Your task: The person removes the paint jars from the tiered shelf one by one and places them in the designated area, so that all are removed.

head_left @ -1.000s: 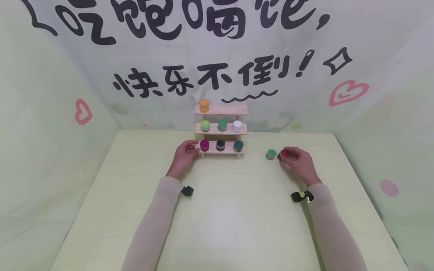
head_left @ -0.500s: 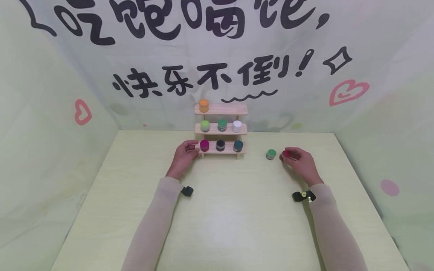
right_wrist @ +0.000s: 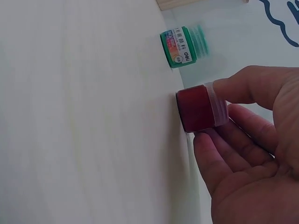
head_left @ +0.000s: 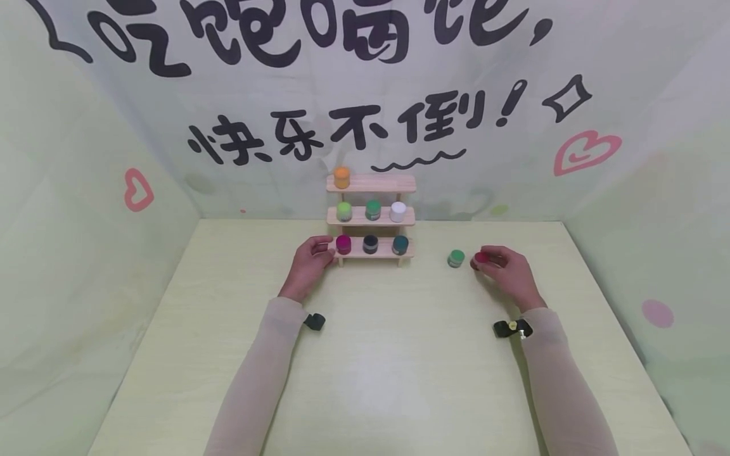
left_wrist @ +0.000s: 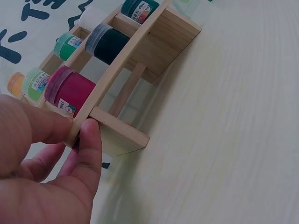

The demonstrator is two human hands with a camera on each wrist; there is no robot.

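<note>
My left hand (head_left: 308, 267) pinches the left end of the lowest tier of a small three-tier wooden shelf (head_left: 381, 183). Close by its fingers, a magenta paint jar (left_wrist: 70, 91) stands on that tier. To the right of the shelf, my right hand (head_left: 510, 275) holds a red paint jar (right_wrist: 196, 109) between thumb and fingers, around its clear lid. The jar is upright, at or just over the tabletop; whether it touches cannot be told. Left of it, apart, a green paint jar (head_left: 455, 258) stands on the table (head_left: 376, 354).
Beside the magenta jar are a black jar (head_left: 371, 244) and a dark teal jar (head_left: 400, 245). The middle tier bears a light green jar (head_left: 344, 211), a green jar (head_left: 373, 210) and a white jar (head_left: 398, 211). An orange jar (head_left: 341, 177) tops the shelf. Printed cloth (head_left: 256, 190) encloses the back and sides.
The right hand and the red jar have shifted slightly to the right, widening the gap to the loose green jar. My left hand keeps its hold on the shelf.
</note>
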